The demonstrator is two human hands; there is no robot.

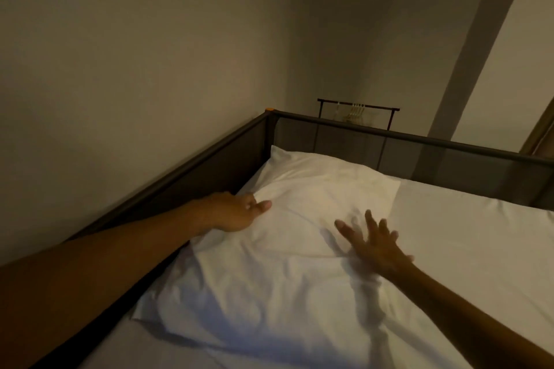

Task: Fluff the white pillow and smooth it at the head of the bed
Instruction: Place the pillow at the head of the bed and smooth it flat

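Note:
The white pillow (287, 219) lies along the left side of the bed, its far corner in the corner of the dark frame. It is wrinkled in the middle. My left hand (233, 213) is at the pillow's left edge by the rail, with thumb and fingers pinched on a fold of the pillowcase. My right hand (374, 240) rests flat on the pillow's right part with its fingers spread, holding nothing; it looks slightly blurred.
A dark metal rail with mesh panels (389, 135) runs around the bed's far end and left side, tight against the wall. A white sheet (464, 237) covers the mattress to the right. Behind the rail stands a clothes rack with hangers (356, 111).

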